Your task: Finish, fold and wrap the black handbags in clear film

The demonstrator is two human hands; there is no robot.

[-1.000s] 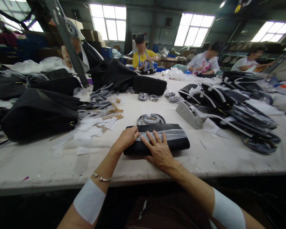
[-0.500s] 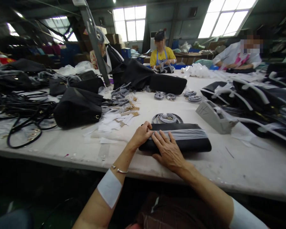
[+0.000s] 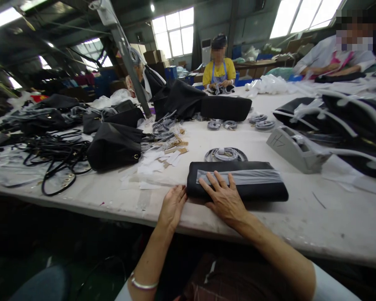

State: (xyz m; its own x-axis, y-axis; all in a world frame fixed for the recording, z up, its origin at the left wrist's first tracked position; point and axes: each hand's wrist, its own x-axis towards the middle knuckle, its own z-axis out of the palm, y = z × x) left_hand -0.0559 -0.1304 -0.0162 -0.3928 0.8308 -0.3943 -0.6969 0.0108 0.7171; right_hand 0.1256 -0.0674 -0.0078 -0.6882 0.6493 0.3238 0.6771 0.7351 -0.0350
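Note:
A black bag, folded flat into a long block, lies near the front edge of the table. Along its top runs a strip of grey translucent wrapping. My right hand rests flat on the strip and the bag's left half, fingers spread. At the bag's left end is my left hand, its fingers stretched out and their tips against the lower left corner. Just behind the bag sits a coiled strap in grey wrapping.
A grey tape dispenser stands right of the bag, before a pile of black bags. Leftward are paper scraps, a black bag and tangled black straps. Co-workers sit across the table.
My left hand has left the strip's left end on top of the bag and dropped to the bag's lower left corner. My right hand stays on the bag. The camera view has shifted.

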